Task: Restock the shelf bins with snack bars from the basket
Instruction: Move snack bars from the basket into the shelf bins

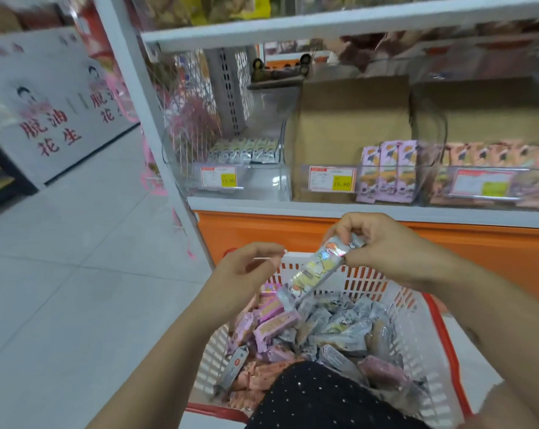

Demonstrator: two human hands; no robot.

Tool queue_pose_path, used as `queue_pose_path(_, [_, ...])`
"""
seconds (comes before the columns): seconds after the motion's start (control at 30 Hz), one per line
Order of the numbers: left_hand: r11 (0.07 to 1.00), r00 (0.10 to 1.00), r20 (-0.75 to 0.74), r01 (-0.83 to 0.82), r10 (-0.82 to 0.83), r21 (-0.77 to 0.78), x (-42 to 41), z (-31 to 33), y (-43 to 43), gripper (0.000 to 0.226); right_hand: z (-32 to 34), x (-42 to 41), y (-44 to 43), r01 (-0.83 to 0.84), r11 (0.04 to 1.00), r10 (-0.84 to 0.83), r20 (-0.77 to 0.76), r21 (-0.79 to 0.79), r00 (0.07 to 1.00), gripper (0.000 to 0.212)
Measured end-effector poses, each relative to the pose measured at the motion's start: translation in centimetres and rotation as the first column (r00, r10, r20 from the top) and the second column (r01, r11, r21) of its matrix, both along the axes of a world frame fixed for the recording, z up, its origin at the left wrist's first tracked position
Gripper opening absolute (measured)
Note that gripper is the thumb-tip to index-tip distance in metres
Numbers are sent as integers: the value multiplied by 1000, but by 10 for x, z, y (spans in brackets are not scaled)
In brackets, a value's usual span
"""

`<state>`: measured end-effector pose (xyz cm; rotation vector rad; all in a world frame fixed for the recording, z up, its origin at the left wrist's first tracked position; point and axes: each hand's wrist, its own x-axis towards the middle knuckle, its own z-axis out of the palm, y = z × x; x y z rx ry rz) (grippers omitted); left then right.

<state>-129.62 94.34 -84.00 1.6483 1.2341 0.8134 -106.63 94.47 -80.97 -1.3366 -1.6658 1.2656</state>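
Note:
A white and red basket [423, 345] in front of me holds several wrapped snack bars [333, 329], silver and purple ones. My right hand [383, 243] pinches the upper end of a silver snack bar [317, 267] held slanted above the basket. My left hand [246, 267] hovers beside the bar's lower end with fingers loosely curled, holding nothing that I can make out. On the shelf ahead stand clear bins: the left bin [231, 168] holds a row of silver bars, the middle bin [327, 181] holds purple packs [389, 171], the right bin [485, 181] holds pinkish packs.
Price tags [221, 178] hang on the bin fronts. Cardboard boxes [355, 119] sit behind the bins. An orange base panel [293, 233] runs under the shelf. A white shelf post [156, 125] stands at left, with tiled floor [76, 258] and a white sign board [45, 113] beyond.

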Motion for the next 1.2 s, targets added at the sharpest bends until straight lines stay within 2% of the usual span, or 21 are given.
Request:
queue_pose_path(0.1, [998,998,55,29,-31,51,8,18,-12,15,5,-7,2,73,997,-72,-211,-6,975,39])
queue_pose_path(0.17, [989,998,-51,36,-29,142,12,23,-15,20,6,-14,6,117,993,-121,-334,-33,935,40])
queue_pose_path(0.27, [943,982,-183,12,52,332,12,26,-10,34,6,-25,12,155,987,-155,-421,-35,894,40])
queue_pose_path(0.37, [896,974,-157,-79,162,437,11,33,0,33,14,-38,26,189,982,-174,-449,-11,876,36])
queue_pose_path(0.43, [858,959,-121,-170,258,485,10,41,11,33,23,-42,44,248,959,-185,-360,137,914,34])
queue_pose_path(0.5, [816,929,-96,-261,358,515,6,49,32,30,33,-43,65,273,910,-219,-197,311,956,35])
queue_pose_path(0.6, [778,873,-123,-346,472,525,-2,64,77,23,45,-42,102,175,826,-268,102,535,958,42])
queue_pose_path(0.7, [777,852,-176,-341,494,528,-4,76,129,20,49,-44,136,60,802,-272,274,594,922,49])
queue_pose_path(0.8, [822,831,-286,-308,478,480,-3,80,179,18,46,-44,161,23,805,-258,315,593,913,52])
queue_pose_path(0.87, [855,777,-424,-271,465,442,-2,78,211,19,39,-45,173,0,809,-244,336,588,910,52])
queue_pose_path(0.97, [925,689,-619,-239,376,295,3,73,247,25,24,-45,185,-3,825,-220,325,566,920,50])
queue_pose_path(1.07, [978,527,-824,-120,208,170,10,63,273,38,17,-43,193,4,817,-209,291,576,934,48])
queue_pose_path(1.2, [999,308,-951,-34,11,0,16,45,294,44,15,-40,196,-5,801,-199,274,598,941,46])
